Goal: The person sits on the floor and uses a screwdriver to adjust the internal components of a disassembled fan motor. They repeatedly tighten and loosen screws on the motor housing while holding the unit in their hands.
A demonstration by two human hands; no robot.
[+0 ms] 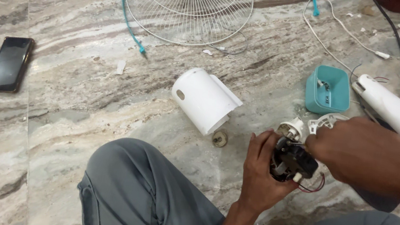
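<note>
Head view shows the left hand (pixel 262 173) clasped around a small black fan motor (pixel 291 162) held over the lap, near the white motor housing (pixel 205 100) on the marble floor (pixel 84 103). Right hand (pixel 358 152) pinches at its top end — disassembly looks underway. Freeing the part would call for a steady twist, red wires (pixel 315 185) kept slack.

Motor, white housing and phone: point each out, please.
motor (pixel 291 162), head view, on its dark body.
white housing (pixel 201 100), head view, on its curved side.
phone (pixel 9 63), head view, on its screen.
</note>
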